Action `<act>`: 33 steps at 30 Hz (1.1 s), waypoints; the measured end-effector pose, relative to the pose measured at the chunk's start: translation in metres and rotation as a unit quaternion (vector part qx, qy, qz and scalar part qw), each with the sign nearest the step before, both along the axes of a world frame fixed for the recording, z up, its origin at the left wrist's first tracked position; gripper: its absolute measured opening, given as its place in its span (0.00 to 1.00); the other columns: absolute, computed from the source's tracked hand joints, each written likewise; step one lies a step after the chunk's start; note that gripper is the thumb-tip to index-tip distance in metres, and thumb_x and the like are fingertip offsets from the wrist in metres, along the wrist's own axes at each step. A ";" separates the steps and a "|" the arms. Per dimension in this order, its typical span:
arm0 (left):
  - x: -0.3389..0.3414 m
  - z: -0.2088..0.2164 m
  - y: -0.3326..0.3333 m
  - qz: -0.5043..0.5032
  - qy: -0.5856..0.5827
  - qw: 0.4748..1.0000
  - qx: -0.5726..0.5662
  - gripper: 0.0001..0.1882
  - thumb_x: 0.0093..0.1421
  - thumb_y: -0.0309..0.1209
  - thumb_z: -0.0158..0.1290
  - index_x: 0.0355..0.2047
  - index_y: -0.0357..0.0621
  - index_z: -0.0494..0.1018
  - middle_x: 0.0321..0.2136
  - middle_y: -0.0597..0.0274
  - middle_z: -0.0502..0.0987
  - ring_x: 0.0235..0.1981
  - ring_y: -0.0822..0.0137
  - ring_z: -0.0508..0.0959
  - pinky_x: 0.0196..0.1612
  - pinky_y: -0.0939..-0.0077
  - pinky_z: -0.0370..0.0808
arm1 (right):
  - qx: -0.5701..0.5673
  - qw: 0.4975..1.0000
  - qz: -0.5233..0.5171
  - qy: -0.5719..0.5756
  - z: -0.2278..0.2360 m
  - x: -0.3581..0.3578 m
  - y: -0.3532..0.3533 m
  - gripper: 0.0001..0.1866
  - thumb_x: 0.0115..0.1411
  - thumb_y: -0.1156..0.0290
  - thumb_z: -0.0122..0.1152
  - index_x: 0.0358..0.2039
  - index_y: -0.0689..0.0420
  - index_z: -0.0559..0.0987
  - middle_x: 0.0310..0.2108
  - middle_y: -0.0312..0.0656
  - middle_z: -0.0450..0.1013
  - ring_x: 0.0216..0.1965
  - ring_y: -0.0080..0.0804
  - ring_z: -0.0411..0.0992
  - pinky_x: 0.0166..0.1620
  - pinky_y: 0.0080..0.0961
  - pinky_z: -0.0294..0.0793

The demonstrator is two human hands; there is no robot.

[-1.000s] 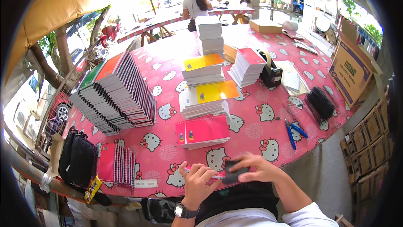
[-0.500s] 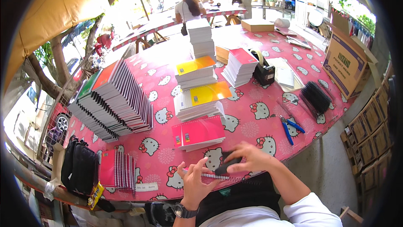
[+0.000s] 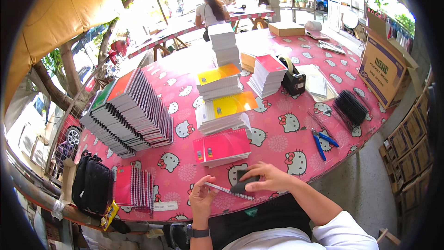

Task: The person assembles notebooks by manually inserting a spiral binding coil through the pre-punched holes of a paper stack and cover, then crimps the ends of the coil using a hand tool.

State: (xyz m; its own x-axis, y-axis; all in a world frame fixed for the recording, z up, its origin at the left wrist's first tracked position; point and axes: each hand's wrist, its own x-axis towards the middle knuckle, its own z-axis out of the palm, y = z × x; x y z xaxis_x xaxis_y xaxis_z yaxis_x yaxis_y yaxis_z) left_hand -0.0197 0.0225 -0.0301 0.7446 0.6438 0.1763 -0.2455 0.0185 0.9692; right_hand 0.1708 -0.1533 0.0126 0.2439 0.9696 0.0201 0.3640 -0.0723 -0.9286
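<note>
While the left hand (image 3: pixel 202 195) pinches the end of a thin notebook (image 3: pixel 225 190), the right hand (image 3: pixel 266 176) grasps a dark block (image 3: pixel 239 186) at the notebook's spine; whether block and spine touch, cannot tell. Notebook tilted, between the hands, over the near edge of the bench (image 3: pixel 277 145). Loose wire coil (image 3: pixel 267 200) trails just below the right hand. Straight ahead of both hands: pink-covered stack (image 3: pixel 222 147), yellow-topped stacks behind it. Ahead and right of the right hand: blue pliers (image 3: pixel 319 147), bundle of black coils (image 3: pixel 350 108) farther off. Left of the left hand: pink bound notebooks (image 3: pixel 133 185), then black bag (image 3: pixel 92 183).
</note>
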 end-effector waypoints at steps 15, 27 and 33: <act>0.002 -0.018 -0.013 0.060 -0.054 0.993 -0.082 0.18 0.58 0.17 0.54 0.50 0.36 0.73 0.44 0.51 0.78 0.47 0.68 0.76 0.52 0.76 0.72 | 0.065 0.993 0.014 0.100 0.009 -0.003 0.012 0.25 0.55 0.49 0.64 0.46 0.54 0.80 0.51 0.51 0.71 0.51 0.41 0.67 0.52 0.34 0.66; 0.003 0.010 -0.006 -0.021 -0.016 0.996 -0.089 0.14 0.57 0.21 0.58 0.44 0.36 0.77 0.34 0.63 0.78 0.36 0.76 0.75 0.43 0.85 0.70 | 0.133 0.907 -0.359 -0.177 0.005 0.028 -0.055 0.35 0.45 0.47 0.70 0.47 0.58 0.78 0.56 0.56 0.65 0.60 0.51 0.58 0.59 0.41 0.61; 0.009 0.059 -0.024 -0.031 -0.027 0.999 0.031 0.12 0.56 0.20 0.59 0.42 0.34 0.78 0.34 0.64 0.77 0.33 0.77 0.74 0.38 0.87 0.70 | -0.027 0.771 -0.422 -0.475 -0.009 0.030 -0.058 0.32 0.48 0.54 0.70 0.50 0.57 0.74 0.55 0.51 0.66 0.62 0.51 0.56 0.59 0.39 0.59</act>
